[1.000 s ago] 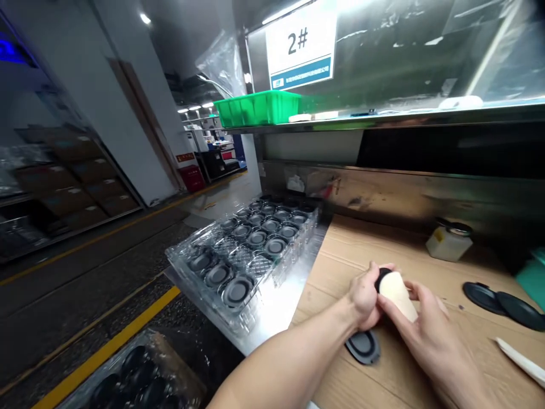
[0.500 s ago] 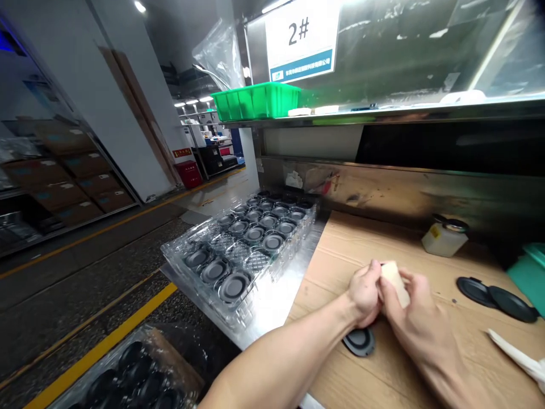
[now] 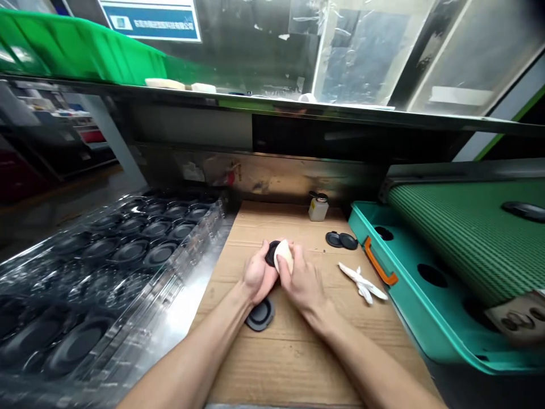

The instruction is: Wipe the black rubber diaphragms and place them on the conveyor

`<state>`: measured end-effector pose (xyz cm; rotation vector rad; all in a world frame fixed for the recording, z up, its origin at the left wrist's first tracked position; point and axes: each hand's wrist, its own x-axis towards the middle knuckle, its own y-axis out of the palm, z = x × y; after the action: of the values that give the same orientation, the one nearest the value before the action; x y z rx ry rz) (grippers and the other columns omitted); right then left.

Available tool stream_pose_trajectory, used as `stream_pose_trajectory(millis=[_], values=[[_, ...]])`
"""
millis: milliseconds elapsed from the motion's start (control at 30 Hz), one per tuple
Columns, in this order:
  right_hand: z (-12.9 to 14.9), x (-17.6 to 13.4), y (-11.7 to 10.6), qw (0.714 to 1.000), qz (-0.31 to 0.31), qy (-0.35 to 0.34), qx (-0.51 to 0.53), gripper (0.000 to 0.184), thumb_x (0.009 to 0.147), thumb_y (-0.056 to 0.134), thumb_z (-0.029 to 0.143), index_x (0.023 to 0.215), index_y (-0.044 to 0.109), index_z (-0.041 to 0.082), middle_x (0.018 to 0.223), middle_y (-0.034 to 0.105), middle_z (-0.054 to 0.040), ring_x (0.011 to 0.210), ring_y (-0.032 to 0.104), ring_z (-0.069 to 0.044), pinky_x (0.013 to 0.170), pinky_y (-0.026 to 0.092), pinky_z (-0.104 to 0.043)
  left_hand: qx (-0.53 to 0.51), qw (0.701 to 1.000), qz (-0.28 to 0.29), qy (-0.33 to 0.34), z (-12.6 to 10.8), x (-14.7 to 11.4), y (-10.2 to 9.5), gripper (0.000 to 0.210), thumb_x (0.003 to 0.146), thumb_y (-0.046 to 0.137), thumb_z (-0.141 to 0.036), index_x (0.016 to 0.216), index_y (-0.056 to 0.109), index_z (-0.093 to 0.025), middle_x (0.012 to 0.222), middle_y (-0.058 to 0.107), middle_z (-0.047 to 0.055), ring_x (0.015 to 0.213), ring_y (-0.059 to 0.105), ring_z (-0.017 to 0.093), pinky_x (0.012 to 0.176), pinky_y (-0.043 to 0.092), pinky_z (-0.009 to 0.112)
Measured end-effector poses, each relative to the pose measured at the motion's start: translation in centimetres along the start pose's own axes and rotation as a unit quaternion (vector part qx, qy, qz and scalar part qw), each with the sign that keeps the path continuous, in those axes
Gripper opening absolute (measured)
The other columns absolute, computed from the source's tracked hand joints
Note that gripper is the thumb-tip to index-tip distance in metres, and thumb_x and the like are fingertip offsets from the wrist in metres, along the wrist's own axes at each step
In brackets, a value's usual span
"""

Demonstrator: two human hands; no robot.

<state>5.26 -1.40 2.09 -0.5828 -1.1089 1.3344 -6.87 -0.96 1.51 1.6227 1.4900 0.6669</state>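
Note:
My left hand (image 3: 255,275) is closed around a black round lid (image 3: 271,254), holding it above the cardboard sheet (image 3: 293,363). My right hand (image 3: 304,281) grips a cream sponge pad (image 3: 284,253) and presses it against the lid, partly covering it. Beneath my left wrist another black round lid (image 3: 260,316) lies on the cardboard. Further right rest two joined black round pieces (image 3: 342,240) and a crumpled white strip of cloth or paper (image 3: 363,282).
Clear plastic trays (image 3: 200,250) with rows of black round parts stand at left. A small dispenser bottle (image 3: 318,209) sits at the back. On the right are a teal bin (image 3: 419,324) and a green conveyor belt (image 3: 477,221). A green crate (image 3: 85,51) occupies the shelf above.
My view has swung to the right, bringing the conveyor and teal bin into sight. The black lid in my left hand now shows beside the sponge; both hands stay together.

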Motion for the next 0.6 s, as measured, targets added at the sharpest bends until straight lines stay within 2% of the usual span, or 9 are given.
stream_pose_trajectory(millis=[100, 233, 333, 467, 600], values=[[-0.2, -0.1, 0.0, 1.0, -0.006, 0.023, 0.018, 0.037, 0.097, 0.034, 0.044, 0.122, 0.044, 0.019, 0.085, 0.071, -0.0103, 0.072, 0.068, -0.028, 0.06, 0.041, -0.03, 0.002, 1.0, -0.001, -0.011, 0.0, 0.0, 0.2, 0.036, 0.097, 0.041, -0.036, 0.113, 0.063, -0.011, 0.116, 0.067, 0.015, 0.112, 0.061, 0.025, 0.101, 0.047, 0.043], [0.4, -0.2, 0.1, 0.999, 0.019, -0.015, 0.027, 0.041, 0.097, 0.034, 0.047, 0.126, 0.042, 0.019, 0.084, 0.071, -0.0102, 0.071, 0.067, -0.028, 0.06, 0.041, -0.03, 0.026, 0.999, 0.01, -0.04, 0.3, -0.2, 0.5, 0.036, 0.096, 0.043, -0.034, 0.117, 0.062, -0.012, 0.114, 0.068, 0.014, 0.112, 0.061, 0.026, 0.101, 0.047, 0.041], [1.1, -0.3, 0.2, 0.999, 0.009, 0.013, 0.033, 0.038, 0.097, 0.033, 0.046, 0.123, 0.043, 0.02, 0.086, 0.071, -0.0101, 0.073, 0.068, -0.028, 0.061, 0.04, -0.03, 0.038, 0.999, 0.018, -0.024, 0.4, -0.2, 0.6, 0.036, 0.097, 0.042, -0.034, 0.114, 0.063, -0.011, 0.116, 0.067, 0.014, 0.112, 0.061, 0.026, 0.101, 0.047, 0.04], [0.8, -0.2, 0.2, 0.998, 0.035, -0.032, 0.042, 0.039, 0.096, 0.036, 0.048, 0.124, 0.043, 0.023, 0.086, 0.071, -0.0083, 0.07, 0.067, -0.027, 0.06, 0.039, -0.029, 0.046, 0.999, -0.003, -0.022, -0.1, 0.2, 0.1, 0.03, 0.096, 0.043, -0.029, 0.111, 0.063, -0.012, 0.119, 0.066, 0.015, 0.109, 0.063, 0.026, 0.097, 0.05, 0.041], [-1.5, 0.4, 0.0, 0.998, -0.003, 0.017, 0.055, 0.035, 0.097, 0.036, 0.046, 0.124, 0.044, 0.025, 0.089, 0.071, -0.0077, 0.076, 0.067, -0.026, 0.063, 0.039, -0.029, 0.02, 0.998, -0.06, 0.021, -1.9, 0.8, -0.4, 0.03, 0.096, 0.038, -0.027, 0.109, 0.059, -0.01, 0.12, 0.063, 0.02, 0.105, 0.064, 0.029, 0.087, 0.055, 0.046]])
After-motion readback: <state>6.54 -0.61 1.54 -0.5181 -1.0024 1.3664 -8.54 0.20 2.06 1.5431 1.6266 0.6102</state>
